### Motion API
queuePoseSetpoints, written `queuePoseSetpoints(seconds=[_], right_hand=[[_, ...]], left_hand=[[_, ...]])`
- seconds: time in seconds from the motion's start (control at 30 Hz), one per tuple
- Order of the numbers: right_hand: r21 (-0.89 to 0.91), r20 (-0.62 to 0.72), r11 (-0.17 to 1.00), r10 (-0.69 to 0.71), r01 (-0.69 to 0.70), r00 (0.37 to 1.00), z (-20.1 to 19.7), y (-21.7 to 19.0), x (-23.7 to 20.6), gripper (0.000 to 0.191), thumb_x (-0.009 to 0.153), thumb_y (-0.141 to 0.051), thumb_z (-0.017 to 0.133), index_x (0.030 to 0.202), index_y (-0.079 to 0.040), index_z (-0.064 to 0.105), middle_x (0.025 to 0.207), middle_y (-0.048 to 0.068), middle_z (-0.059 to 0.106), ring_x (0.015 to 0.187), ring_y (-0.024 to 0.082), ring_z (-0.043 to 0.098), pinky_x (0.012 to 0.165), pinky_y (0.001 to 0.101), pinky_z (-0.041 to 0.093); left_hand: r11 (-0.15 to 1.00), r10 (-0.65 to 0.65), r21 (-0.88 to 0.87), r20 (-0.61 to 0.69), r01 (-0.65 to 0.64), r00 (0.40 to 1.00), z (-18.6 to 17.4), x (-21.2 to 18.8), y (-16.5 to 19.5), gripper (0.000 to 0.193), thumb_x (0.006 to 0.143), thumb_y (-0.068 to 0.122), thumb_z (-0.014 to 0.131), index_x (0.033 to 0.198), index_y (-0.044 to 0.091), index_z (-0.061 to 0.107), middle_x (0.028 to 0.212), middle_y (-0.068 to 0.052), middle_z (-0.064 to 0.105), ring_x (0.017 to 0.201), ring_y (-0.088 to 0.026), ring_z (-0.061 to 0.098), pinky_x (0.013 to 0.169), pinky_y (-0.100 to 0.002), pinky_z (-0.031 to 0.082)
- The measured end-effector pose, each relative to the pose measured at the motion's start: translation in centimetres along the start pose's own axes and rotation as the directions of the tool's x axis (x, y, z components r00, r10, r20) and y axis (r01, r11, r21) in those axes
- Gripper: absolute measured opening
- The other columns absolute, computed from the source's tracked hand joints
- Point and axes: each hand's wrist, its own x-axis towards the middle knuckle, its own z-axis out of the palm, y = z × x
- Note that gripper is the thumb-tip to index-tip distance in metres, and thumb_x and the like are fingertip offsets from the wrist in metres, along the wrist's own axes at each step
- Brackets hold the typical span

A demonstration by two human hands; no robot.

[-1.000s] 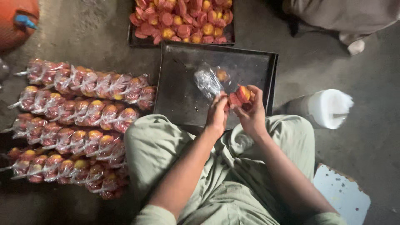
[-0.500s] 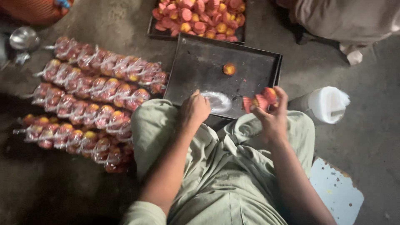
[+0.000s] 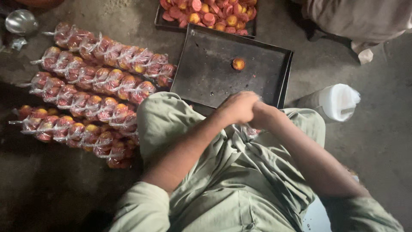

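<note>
Head view: my left hand (image 3: 235, 107) and right hand (image 3: 262, 115) pressed together over lap, clamped on crinkly clear plastic bag (image 3: 252, 131); contents hidden. Black metal tray (image 3: 214, 73) at 12 o'clock nearly bare, one round orange-red sweet (image 3: 238, 64) left. Far tray (image 3: 165, 23) beyond heaped with loose sweets. Done: rows of glossy tied bags (image 3: 92, 92) on floor at 9 o'clock. White plastic tub (image 3: 334, 101) at 2 o'clock.

Both hands meet over the lap at the near edge of a dark metal tray (image 3: 210, 73): the left hand (image 3: 238, 106) curls over the right hand (image 3: 262, 116), hiding their grip. One orange-red sweet (image 3: 238, 64) lies on the tray, and rows of bagged sweets (image 3: 94, 86) lie on the floor beside it.
</note>
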Motion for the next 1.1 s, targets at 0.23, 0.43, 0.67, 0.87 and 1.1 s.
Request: queuePoseSetpoints(seconds=[0.23, 0.43, 0.67, 0.87, 1.1], right_hand=[[-0.031, 0.113, 0.999, -0.024, 0.028, 0.993, 0.3, -0.6, 2.7, 0.027, 0.095, -0.019, 0.066, 0.118, -0.007, 0.072, 0.118, 0.016, 0.068, 0.101, 0.029, 0.067, 0.089, 0.0385, 0.056], [0.059, 0.091, 0.976, 0.205, -0.211, 0.975, -1.0, 8.6, 2.3, 0.026, 0.094, -0.027, 0.066, 0.110, -0.009, 0.076, 0.110, 0.016, 0.074, 0.095, 0.032, 0.070, 0.084, 0.0409, 0.058], [-0.363, 0.244, 0.875, 0.421, -0.320, 0.874, 7.1, 14.2, 7.6, 0.025, 0.089, -0.030, 0.063, 0.097, -0.010, 0.077, 0.101, 0.016, 0.077, 0.090, 0.034, 0.073, 0.077, 0.0456, 0.060], [-0.119, -0.264, 0.842, 0.484, -0.526, 0.834, 6.8, 13.4, 11.9, 0.037, 0.090, -0.027, 0.067, 0.118, -0.002, 0.065, 0.121, 0.022, 0.064, 0.109, 0.042, 0.062, 0.089, 0.0495, 0.053], [-0.132, -0.376, 0.938, 0.252, -0.321, 0.892, 6.1, 15.2, 22.6, 0.044, 0.094, -0.014, 0.069, 0.136, -0.006, 0.057, 0.133, 0.026, 0.058, 0.114, 0.049, 0.055, 0.095, 0.0557, 0.046]], left_hand=[[0.994, 0.084, -0.056, -0.089, -0.089, 0.992, 0.5, 0.3, -3.6, 0.039, 0.075, 0.005, 0.061, 0.110, 0.014, 0.075, 0.106, -0.018, 0.073, 0.105, -0.038, 0.070, 0.090, -0.046, 0.055], [0.912, -0.244, -0.389, -0.263, 0.129, 0.933, -0.6, -1.2, -8.7, 0.035, 0.091, 0.004, 0.055, 0.121, 0.014, 0.071, 0.099, -0.015, 0.074, 0.090, -0.028, 0.079, 0.080, -0.039, 0.060], [0.999, -0.029, -0.037, -0.678, 0.006, 0.734, -4.5, 2.1, -13.6, 0.034, 0.087, -0.003, 0.061, 0.118, 0.006, 0.072, 0.109, -0.015, 0.074, 0.100, -0.034, 0.072, 0.086, -0.042, 0.057], [0.993, -0.096, -0.119, -0.767, 0.007, 0.634, -6.8, 2.6, -15.4, 0.040, 0.086, -0.008, 0.054, 0.122, 0.001, 0.068, 0.113, -0.017, 0.071, 0.106, -0.035, 0.070, 0.092, -0.041, 0.056], [0.975, -0.197, -0.207, -0.658, 0.078, 0.727, -6.9, 4.4, -15.9, 0.039, 0.085, -0.009, 0.057, 0.122, 0.000, 0.069, 0.107, -0.017, 0.070, 0.102, -0.035, 0.065, 0.093, -0.044, 0.052]])
